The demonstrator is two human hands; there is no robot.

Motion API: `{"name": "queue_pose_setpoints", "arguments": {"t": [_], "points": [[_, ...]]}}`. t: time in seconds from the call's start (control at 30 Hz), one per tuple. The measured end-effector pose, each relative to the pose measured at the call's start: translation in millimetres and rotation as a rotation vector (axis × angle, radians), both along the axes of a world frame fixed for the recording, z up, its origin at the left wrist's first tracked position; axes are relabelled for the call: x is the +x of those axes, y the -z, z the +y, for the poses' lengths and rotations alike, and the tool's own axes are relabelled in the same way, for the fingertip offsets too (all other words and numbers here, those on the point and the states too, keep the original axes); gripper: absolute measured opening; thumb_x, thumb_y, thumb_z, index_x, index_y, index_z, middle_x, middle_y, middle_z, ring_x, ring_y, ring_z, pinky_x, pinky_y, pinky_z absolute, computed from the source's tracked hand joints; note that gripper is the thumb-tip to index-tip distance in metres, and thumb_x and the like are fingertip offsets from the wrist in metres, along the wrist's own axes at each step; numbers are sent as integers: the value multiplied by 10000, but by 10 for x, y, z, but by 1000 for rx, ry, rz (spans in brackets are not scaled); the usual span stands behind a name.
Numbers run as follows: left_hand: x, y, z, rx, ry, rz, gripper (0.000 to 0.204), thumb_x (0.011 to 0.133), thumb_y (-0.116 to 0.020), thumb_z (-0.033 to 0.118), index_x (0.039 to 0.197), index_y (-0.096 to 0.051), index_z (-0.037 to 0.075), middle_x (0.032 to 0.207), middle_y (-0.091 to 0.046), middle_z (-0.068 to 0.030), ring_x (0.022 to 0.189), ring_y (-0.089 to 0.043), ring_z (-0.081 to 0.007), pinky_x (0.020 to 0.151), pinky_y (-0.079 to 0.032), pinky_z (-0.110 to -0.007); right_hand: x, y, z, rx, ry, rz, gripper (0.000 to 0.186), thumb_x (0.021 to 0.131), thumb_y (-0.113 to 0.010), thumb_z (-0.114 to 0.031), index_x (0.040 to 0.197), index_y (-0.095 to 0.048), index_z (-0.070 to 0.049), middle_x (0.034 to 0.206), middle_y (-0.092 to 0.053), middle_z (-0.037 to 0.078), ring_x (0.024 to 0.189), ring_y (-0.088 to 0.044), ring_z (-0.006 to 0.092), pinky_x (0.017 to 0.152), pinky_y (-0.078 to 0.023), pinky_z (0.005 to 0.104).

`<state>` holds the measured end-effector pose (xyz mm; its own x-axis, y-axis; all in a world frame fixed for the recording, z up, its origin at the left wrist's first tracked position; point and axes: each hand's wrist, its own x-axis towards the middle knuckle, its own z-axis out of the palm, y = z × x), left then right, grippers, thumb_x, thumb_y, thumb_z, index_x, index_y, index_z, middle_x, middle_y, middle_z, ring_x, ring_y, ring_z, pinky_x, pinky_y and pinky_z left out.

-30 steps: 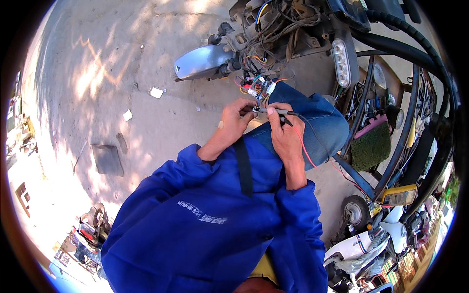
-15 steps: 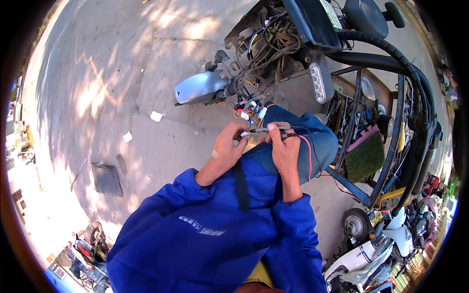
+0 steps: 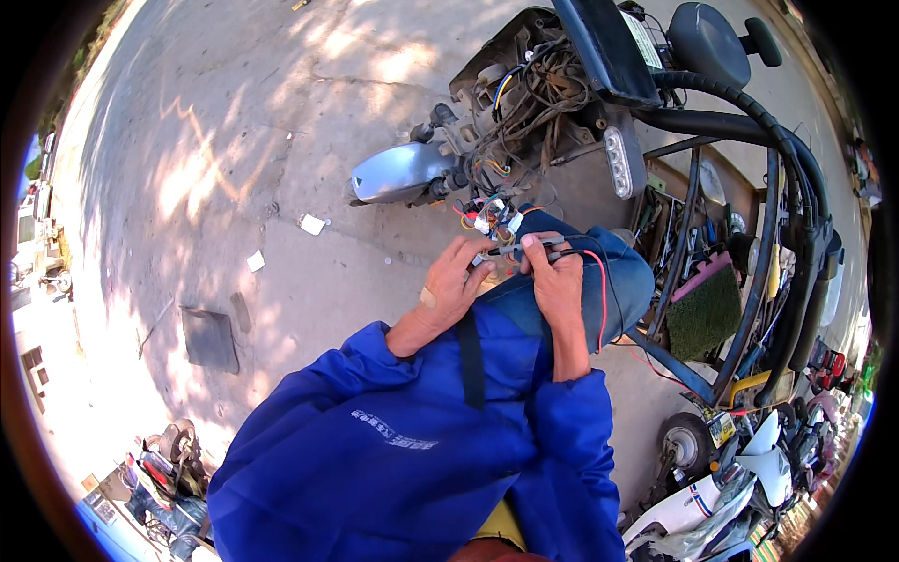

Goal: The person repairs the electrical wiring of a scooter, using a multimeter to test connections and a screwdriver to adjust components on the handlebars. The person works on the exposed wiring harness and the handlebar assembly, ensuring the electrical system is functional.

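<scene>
Between the fingertips of my left hand (image 3: pixel 451 281) is a small white wire connector (image 3: pixel 480 258), partly covered by the fingers. My right hand (image 3: pixel 560 284) is closed around grey test probes (image 3: pixel 508 249). One probe's tip points at the connector; whether it touches is too small to tell. A red lead (image 3: pixel 603 302) and a black lead trail from the probes past my right wrist. Just beyond both hands hang loose white plugs (image 3: pixel 514 223) on coloured wires, coming from the tangled wiring (image 3: pixel 538 89) in the vehicle's open front.
A silver-blue front fender (image 3: pixel 405 172) and an LED lamp (image 3: pixel 619 162) belong to the vehicle ahead. Black frame tubes (image 3: pixel 772 272) stand at right, beside a bin of tools (image 3: pixel 682 220) and a green mat (image 3: pixel 704 314). A white motorbike (image 3: pixel 688 506) is at lower right.
The view has shifted slightly, so the scene sits a little more right and lower. Both hands keep their hold, and the right hand with the probes appears slightly closer to the left.
</scene>
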<state>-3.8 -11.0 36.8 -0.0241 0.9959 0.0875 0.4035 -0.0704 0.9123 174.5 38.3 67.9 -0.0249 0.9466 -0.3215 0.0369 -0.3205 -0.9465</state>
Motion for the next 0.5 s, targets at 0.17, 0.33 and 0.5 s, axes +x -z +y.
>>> {"name": "queue_pose_setpoints", "arguments": {"t": [0.17,0.33,0.5], "points": [[4,43,22,56,10,83,250,967,-719,90,1211,-678,58,1022,-622,-155,888,-647,-374,744,-526,-449,-1,41,-47,30,-29,6,225,1017,-746,-222,1020,-710,0,731,-639,15,686,-594,68,618,-452,241],[7,106,35,42,-8,44,220,971,-713,87,1186,-689,50,980,-620,-161,868,-647,-382,735,-521,-449,18,81,-65,95,-63,36,229,1018,-746,-219,1050,-720,7,768,-656,17,687,-594,71,627,-470,250],[-7,92,32,-2,29,22,234,1001,-698,107,1219,-661,31,1036,-674,-162,880,-693,-346,747,-549,-420,29,74,-78,172,-121,-128,264,1034,-722,-243,1041,-715,22,767,-675,48,672,-602,92,632,-485,276]]}}
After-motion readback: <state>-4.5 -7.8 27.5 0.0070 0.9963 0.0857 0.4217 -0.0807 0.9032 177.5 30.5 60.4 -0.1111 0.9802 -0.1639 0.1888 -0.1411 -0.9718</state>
